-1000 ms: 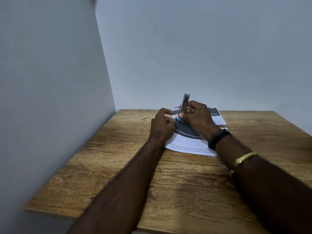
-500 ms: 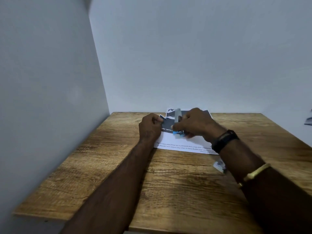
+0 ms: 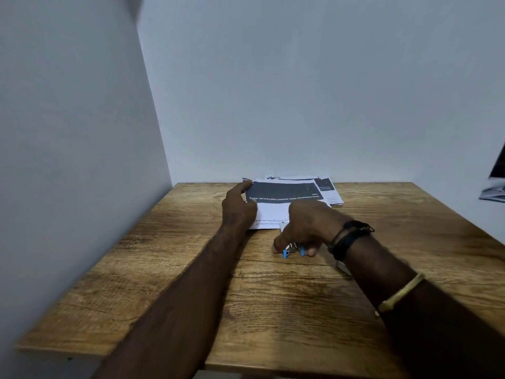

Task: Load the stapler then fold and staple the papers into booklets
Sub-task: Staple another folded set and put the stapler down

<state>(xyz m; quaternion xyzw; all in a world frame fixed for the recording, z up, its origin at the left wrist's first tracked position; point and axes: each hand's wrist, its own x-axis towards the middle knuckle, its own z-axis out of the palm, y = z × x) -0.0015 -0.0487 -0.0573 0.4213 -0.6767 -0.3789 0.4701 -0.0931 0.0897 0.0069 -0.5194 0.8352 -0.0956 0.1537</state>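
Note:
A folded paper (image 3: pixel 284 195) with a dark band of white text lies at the far middle of the wooden table (image 3: pixel 191 269). My left hand (image 3: pixel 237 212) rests on its left edge, with the forefinger at the far left corner. My right hand (image 3: pixel 308 228) is near the paper's front edge, curled over a small metal and blue stapler (image 3: pixel 292 250) held low at the table surface. Most of the stapler is hidden under the fingers. More printed papers (image 3: pixel 328 187) are stacked behind and to the right of the top one.
Grey walls close in the table on the left and at the back. A small white thing (image 3: pixel 343 265) lies on the table under my right wrist. Dark printed sheets (image 3: pixel 496 187) show at the right edge of the view, off the table.
My right hand has come down off the paper toward me with the stapler, which earlier stood upright over the paper. My left hand has moved from a pinch to lying flat on the paper's left edge.

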